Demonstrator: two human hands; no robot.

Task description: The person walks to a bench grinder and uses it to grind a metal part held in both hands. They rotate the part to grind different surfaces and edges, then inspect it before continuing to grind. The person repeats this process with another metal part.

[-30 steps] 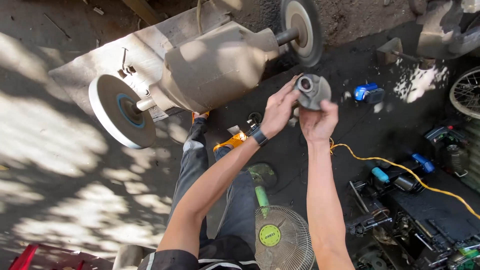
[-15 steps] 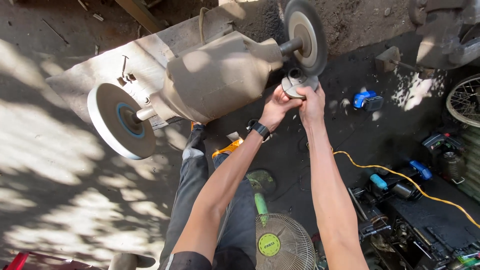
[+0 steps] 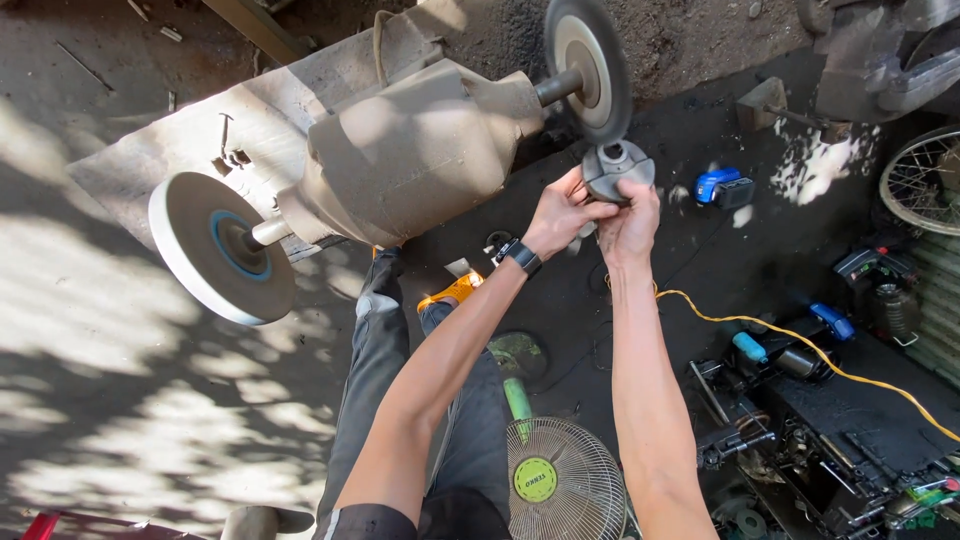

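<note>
Both my hands hold a round grey metal part (image 3: 617,168) just below the dark wheel (image 3: 591,68) at the right end of a large dusty bench grinder (image 3: 420,150). My left hand (image 3: 561,212), with a black watch on its wrist, grips the part from the left. My right hand (image 3: 630,222) cups it from below. The part sits close under the wheel's lower edge; whether they touch I cannot tell. A pale disc with a blue centre (image 3: 218,247) is on the grinder's left shaft end.
A small floor fan (image 3: 563,480) stands by my legs. A yellow cable (image 3: 800,345) runs right across dark, oily ground with tools and engine parts (image 3: 800,440). A blue object (image 3: 722,186) lies right of the wheel, a spoked wheel (image 3: 925,180) at the far right.
My hands have carried the metal part up from in front of me to the lower edge of the right wheel, then eased slightly below it. My view has shifted closer to the grinder.
</note>
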